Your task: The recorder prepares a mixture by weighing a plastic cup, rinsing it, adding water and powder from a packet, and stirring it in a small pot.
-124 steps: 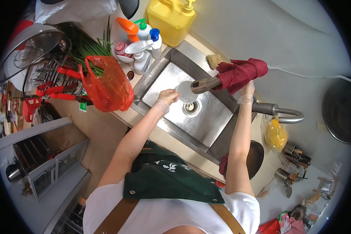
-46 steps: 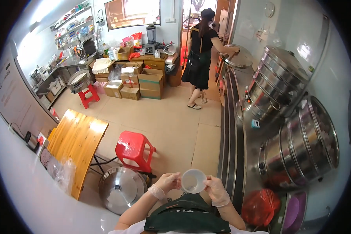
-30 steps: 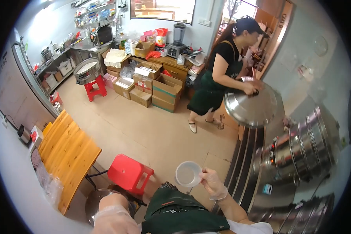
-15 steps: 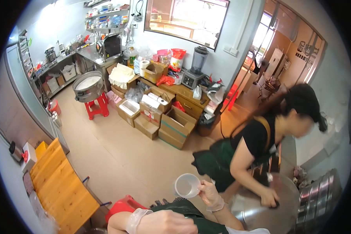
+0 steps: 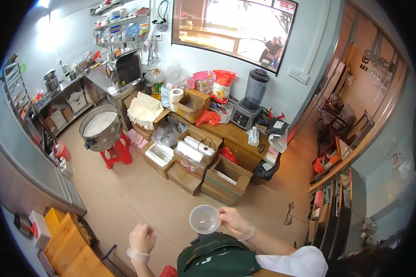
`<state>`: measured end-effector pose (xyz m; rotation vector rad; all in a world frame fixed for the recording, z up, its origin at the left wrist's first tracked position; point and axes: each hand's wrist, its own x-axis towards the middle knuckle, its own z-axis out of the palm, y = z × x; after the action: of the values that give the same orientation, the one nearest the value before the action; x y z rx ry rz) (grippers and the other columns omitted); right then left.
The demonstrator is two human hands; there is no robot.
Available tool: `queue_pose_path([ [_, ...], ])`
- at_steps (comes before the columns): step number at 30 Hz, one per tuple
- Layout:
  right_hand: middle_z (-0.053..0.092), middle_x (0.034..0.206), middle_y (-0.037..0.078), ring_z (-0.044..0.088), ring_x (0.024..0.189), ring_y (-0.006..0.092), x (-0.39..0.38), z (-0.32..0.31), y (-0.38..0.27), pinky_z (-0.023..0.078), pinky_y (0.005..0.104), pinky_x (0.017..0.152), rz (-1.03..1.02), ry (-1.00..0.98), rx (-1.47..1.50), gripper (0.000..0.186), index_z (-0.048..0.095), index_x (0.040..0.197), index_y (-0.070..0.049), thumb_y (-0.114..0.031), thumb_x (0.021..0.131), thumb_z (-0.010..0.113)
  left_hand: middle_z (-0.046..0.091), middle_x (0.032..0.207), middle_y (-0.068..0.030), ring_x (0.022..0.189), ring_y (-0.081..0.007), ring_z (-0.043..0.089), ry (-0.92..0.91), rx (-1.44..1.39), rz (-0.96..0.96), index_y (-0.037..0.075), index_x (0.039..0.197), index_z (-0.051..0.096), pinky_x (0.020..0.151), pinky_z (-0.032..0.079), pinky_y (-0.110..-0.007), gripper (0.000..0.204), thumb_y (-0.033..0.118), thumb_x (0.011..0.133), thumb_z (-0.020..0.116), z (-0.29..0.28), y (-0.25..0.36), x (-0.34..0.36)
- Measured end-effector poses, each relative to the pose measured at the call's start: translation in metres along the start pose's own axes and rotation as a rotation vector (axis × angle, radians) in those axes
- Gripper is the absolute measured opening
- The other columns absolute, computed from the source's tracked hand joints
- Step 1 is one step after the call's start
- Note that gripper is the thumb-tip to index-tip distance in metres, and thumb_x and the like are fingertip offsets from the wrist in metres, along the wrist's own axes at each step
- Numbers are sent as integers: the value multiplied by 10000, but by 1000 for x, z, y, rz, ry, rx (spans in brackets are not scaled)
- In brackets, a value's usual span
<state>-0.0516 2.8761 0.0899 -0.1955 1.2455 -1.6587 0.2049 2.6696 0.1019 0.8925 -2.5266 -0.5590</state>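
My right hand [image 5: 236,222], in a clear thin glove, grips the rim of a round translucent plastic cup [image 5: 204,219]. The cup is held in front of my dark green apron [image 5: 217,258], its mouth facing up, and I see nothing in it. Off to the left my left hand [image 5: 142,238], also gloved, hangs above the floor with its fingers curled in. It touches nothing, and no object shows in it.
A large round metal pan of white stuff [image 5: 100,124] rests on a red stool [image 5: 117,152]. Cardboard boxes [image 5: 226,180] stand before a wooden cabinet carrying a blender [image 5: 252,99]. A wooden board [image 5: 74,249] is at lower left, a shelf rack [image 5: 330,212] at right.
My view has turned, and the co-worker with the large metal vessel is out of the clear view. My left hand has swung out left, away from my apron. The cup stays in my right hand.
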Motion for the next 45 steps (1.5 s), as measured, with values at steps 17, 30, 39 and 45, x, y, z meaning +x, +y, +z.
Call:
queue_pose_path([
  [17, 543, 789, 0, 515, 689, 79, 371, 266, -38, 433, 211, 627, 66, -280, -152, 62, 540, 866, -46, -64, 819, 576, 605, 881, -224, 842, -390, 585, -170, 89, -872, 5, 904, 593, 748, 475, -466, 187, 150, 808, 526, -5, -377, 57],
  [30, 580, 901, 37, 542, 771, 91, 640, 576, -17, 444, 225, 695, 247, -507, -247, 145, 545, 966, 1, -40, 828, 537, 655, 820, -70, 753, -124, 591, 368, -486, -1002, 17, 904, 627, 687, 469, -266, 110, 72, 828, 569, -111, -675, 304],
  [39, 605, 1027, 88, 570, 908, 132, 831, 762, 5, 452, 270, 830, 378, -685, -322, 261, 536, 1070, 44, -87, 844, 534, 577, 1196, -106, 1084, -244, 562, 322, -1306, -1500, 99, 1190, 569, 871, 460, -357, 379, 204, 826, 579, -146, -797, 272],
  [45, 600, 1018, 87, 563, 900, 136, 911, 894, 42, 445, 269, 809, 365, -665, -323, 273, 538, 1067, 43, -92, 830, 542, 606, 1180, -78, 1115, -223, 553, -416, -720, -1748, 181, 1338, 441, 916, 407, -384, 488, 298, 868, 500, -179, -917, 279],
])
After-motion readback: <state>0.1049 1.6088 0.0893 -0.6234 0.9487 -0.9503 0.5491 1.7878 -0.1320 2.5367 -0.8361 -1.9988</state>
